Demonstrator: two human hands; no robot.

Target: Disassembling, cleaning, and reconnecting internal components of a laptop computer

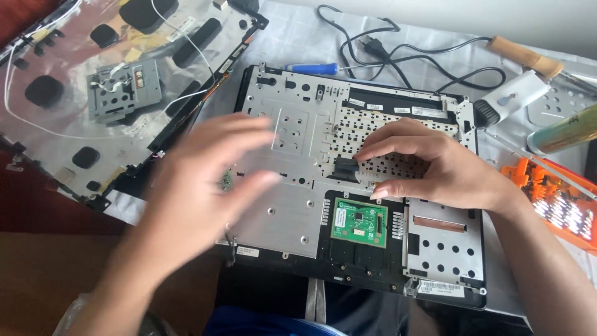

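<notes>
Back cover: a silvery, foil-lined laptop lid panel with black foam pads and thin white wires lies at far left, its corner just beside the main shell.
Left hand: the left hand hovers motion-blurred over the left part of the shell, fingers spread wide and loose, holding nothing.
Shell: an upturned grey metal laptop palm-rest frame with a black plastic rim sits in the middle, inner side up.
Circuit board: a small green touchpad board is seated near the front edge, apart from both hands.
Tab: a small black ribbon-cable tab lies on the perforated keyboard backing, near the frame's centre.
Right hand: the right hand rests on the backing, thumb and forefinger closed narrowly, fingertips touching the tab.
Doing it well: as I judge it, the pinch should stay low on the tab and pull flat along the cable, with the free hand steadying the frame.
Tools: a blue-handled screwdriver, a black power cord, a wooden-handled soldering iron and an orange bit case lie along the back and right.
</notes>
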